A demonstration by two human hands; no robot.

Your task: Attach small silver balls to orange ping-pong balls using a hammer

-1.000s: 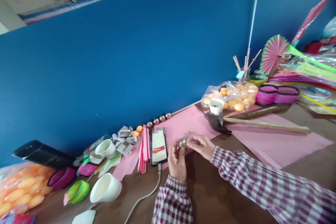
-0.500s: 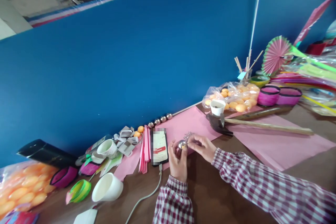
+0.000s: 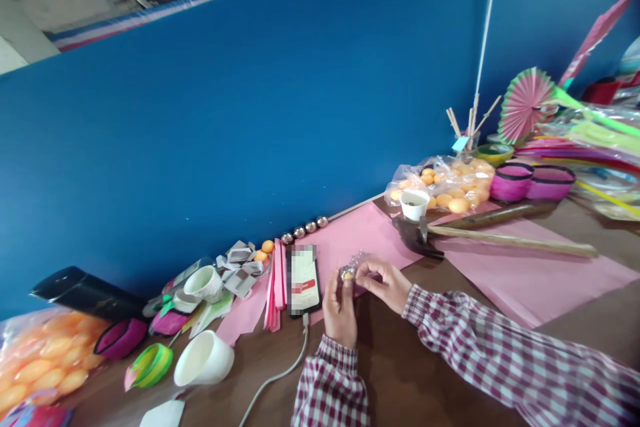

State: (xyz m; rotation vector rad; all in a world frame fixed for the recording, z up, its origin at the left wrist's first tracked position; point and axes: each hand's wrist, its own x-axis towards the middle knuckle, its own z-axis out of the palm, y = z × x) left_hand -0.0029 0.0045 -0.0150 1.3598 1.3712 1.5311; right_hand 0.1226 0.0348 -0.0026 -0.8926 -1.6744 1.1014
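Note:
My left hand (image 3: 341, 313) is closed around a small ball (image 3: 347, 272) that looks silver and shiny, with a yellow-orange patch showing near my thumb. At the ball's right side my right hand (image 3: 384, 283) pinches thumb and forefinger together. Whatever lies in that pinch is too small to make out. Just behind the ball, a little heap of shiny bits (image 3: 359, 257) rests on pink paper (image 3: 370, 230). To the left of my left hand lies a phone (image 3: 304, 283) with a white cable plugged in.
Several silver balls (image 3: 300, 232) line the blue wall. A hammer (image 3: 510, 240) lies at right, near a white cup (image 3: 414, 205) and a bag of orange balls (image 3: 457, 203). At left are another white cup (image 3: 204, 358), a green tape roll (image 3: 150, 365) and more bagged orange balls (image 3: 40, 367).
The ball has turned slightly in my left hand. My right hand's fingers have shifted a little at its side; the things on the table stay put.

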